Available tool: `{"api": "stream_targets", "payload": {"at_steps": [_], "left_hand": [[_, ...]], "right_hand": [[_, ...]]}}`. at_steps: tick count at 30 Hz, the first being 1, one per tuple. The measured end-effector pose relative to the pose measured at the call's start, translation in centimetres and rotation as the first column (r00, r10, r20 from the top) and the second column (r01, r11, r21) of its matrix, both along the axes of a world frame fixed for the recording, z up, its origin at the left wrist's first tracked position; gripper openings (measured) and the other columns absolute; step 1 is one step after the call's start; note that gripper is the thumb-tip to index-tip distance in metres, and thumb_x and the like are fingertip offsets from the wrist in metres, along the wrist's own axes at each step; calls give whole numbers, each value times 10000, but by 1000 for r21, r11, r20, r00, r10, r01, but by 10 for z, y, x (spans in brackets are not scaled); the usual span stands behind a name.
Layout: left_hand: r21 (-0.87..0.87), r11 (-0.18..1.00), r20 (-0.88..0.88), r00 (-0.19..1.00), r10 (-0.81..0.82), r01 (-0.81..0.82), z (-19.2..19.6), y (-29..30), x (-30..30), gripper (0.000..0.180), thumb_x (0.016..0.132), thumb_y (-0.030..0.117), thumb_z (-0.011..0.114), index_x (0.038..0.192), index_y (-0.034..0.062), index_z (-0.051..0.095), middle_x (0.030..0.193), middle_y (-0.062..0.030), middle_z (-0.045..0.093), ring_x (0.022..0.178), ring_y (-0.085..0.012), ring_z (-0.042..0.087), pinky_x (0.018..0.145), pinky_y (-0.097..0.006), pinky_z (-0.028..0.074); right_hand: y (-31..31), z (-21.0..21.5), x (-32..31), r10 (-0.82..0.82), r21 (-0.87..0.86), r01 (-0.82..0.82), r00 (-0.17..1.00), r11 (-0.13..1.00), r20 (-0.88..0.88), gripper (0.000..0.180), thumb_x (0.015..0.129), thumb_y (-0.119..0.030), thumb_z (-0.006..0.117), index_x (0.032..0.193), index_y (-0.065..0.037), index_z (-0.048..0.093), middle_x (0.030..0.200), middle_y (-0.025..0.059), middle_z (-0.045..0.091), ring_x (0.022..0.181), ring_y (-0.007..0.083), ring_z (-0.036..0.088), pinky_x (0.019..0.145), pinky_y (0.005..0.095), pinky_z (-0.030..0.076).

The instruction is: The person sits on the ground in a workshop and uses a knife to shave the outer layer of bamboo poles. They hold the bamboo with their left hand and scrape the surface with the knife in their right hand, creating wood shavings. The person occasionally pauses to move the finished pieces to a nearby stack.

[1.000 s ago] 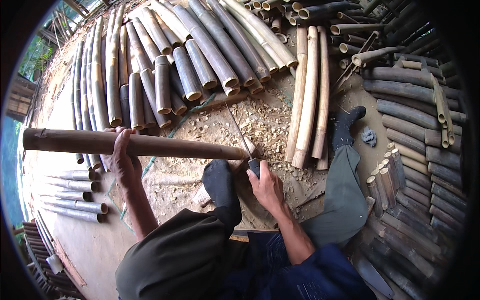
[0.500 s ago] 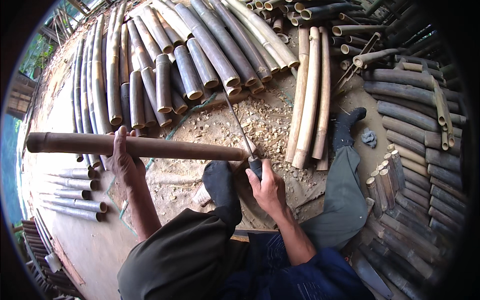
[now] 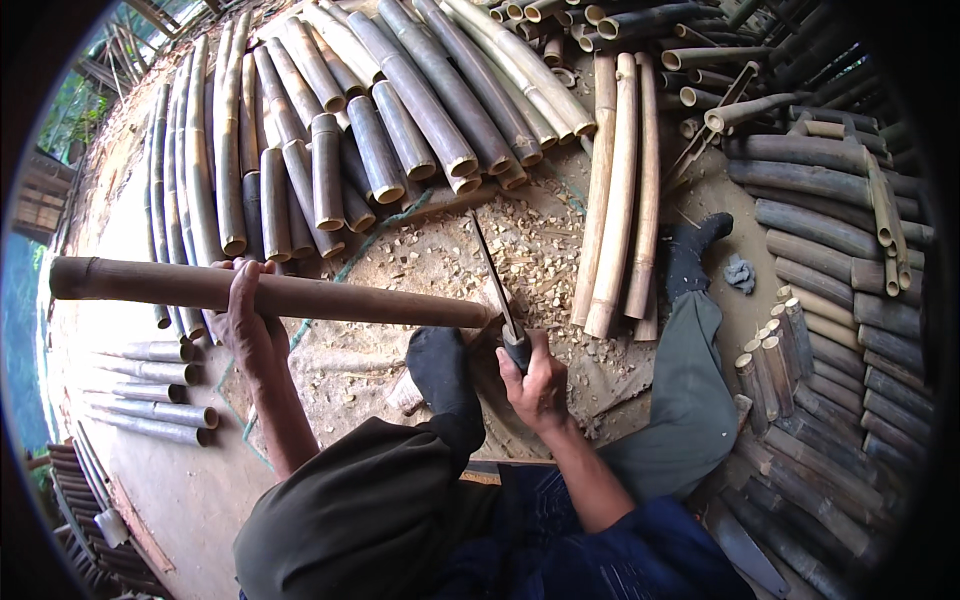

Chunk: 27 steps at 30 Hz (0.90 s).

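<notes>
1. The right hand point(image 3: 540, 385) is closed round the dark handle of a long knife point(image 3: 495, 285), whose thin blade points away toward the far side and lies against the right end of the bamboo pole point(image 3: 280, 295).
2. The left hand point(image 3: 250, 320) is wrapped over the top of that pole a little left of its middle, fingers curled round it and holding it level across the body.
3. The pole runs from the far left of the scene to just in front of the person, where its right end meets the blade beside the dark-socked foot point(image 3: 440, 365).
4. Judged from this, the step in hand is trimming or shaving the pole's end with the knife; the blade sits at the end and the cut looks under way rather than finished.
5. The next move seems to call for a steady hold by the left hand so the pole does not roll, and a controlled push of the blade away from the body, clear of the foot just beside it.
6. Pale wood chips point(image 3: 520, 240) litter the ground just beyond the blade.
7. Farther out, cut bamboo sections point(image 3: 380, 130) lie stacked along the far side, three pale poles point(image 3: 620, 190) lie to the right, and darker split pieces point(image 3: 830, 300) are heaped at the right edge.
</notes>
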<state>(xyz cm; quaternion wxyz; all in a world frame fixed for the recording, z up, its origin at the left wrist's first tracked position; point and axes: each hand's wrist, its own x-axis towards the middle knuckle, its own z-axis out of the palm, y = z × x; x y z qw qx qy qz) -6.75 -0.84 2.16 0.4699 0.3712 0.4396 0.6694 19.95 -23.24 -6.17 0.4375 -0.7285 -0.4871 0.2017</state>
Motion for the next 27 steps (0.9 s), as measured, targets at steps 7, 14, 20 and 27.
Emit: {"api": "stream_targets", "payload": {"at_steps": [7, 14, 20, 27], "left_hand": [[36, 983, 8, 983, -181, 180, 6, -2, -9, 445, 870, -8, 752, 1237, 10, 500, 1035, -98, 612, 949, -219, 666, 1016, -413, 527], [121, 949, 51, 953, -299, 291, 9, 3, 0, 475, 826, -8, 769, 1216, 34, 500, 1006, -92, 614, 940, -226, 669, 1013, -428, 527], [77, 908, 7, 910, -414, 412, -4, -9, 29, 1050, 778, 236, 889, 1552, -7, 223, 1255, -168, 627, 1129, -267, 625, 1052, -438, 481], [-222, 898, 240, 914, -328, 380, -90, -30, 55, 563, 813, -3, 816, 1303, 17, 540, 1117, -89, 641, 1017, -203, 661, 938, -364, 549]], "right_hand": [[6, -10, 8, 88, -507, -75, 996, 859, 1, 340, 997, -323, 656, 1085, -21, 527, 830, 272, 695, 787, 468, 705, 667, 550, 550], [-3, -47, 5, 102, -464, -22, 984, 885, 148, 312, 977, -294, 685, 1091, -44, 538, 816, 243, 701, 750, 454, 710, 625, 525, 557], [-7, -69, 32, -32, -434, -162, 913, 886, -406, 439, 938, -426, 726, 1076, -18, 639, 711, 133, 666, 586, 264, 677, 568, 415, 541], [-11, -82, 32, -27, -372, -302, 745, 878, -667, 441, 989, -476, 680, 1008, -35, 665, 682, 45, 663, 570, 137, 652, 532, 317, 526]]}}
